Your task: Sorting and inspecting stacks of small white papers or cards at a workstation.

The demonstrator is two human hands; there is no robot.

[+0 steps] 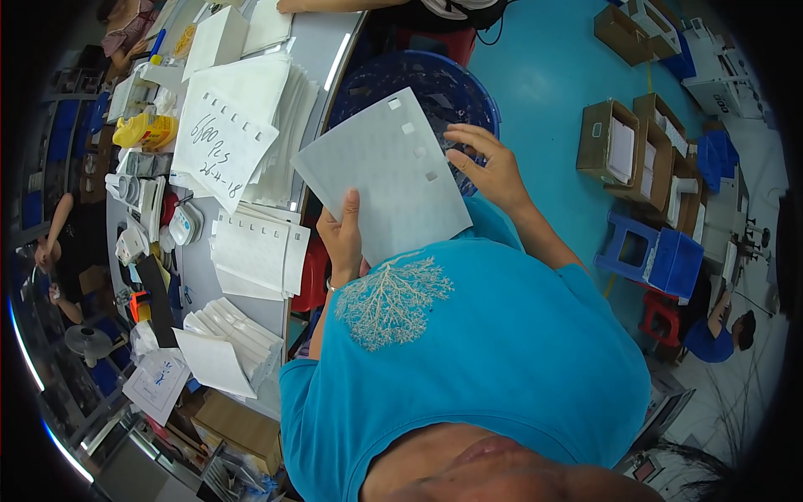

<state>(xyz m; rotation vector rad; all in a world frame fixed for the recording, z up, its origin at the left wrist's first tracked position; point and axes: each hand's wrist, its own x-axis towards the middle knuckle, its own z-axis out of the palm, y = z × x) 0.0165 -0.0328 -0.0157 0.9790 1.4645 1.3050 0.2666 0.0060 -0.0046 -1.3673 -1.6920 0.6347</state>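
Observation:
A white sheet (376, 180) with a row of small square marks or cut-outs along its right edge is held up in front of me. My left hand (341, 238) grips its lower left side, thumb on top and the other fingers behind. Just past the marked edge is my right hand (495, 171), fingers spread and thumb apart, holding nothing. Behind the sheet, a large dark blue round bin (468, 79) with small scraps inside is partly hidden.
On the table at left lie a stack of white sheets (288, 125), a sheet with handwriting (222, 146), smaller sheets (259, 255) and a yellow bottle (145, 130). Cardboard boxes (606, 146) and a blue stool (623, 243) stand right. Other people work nearby.

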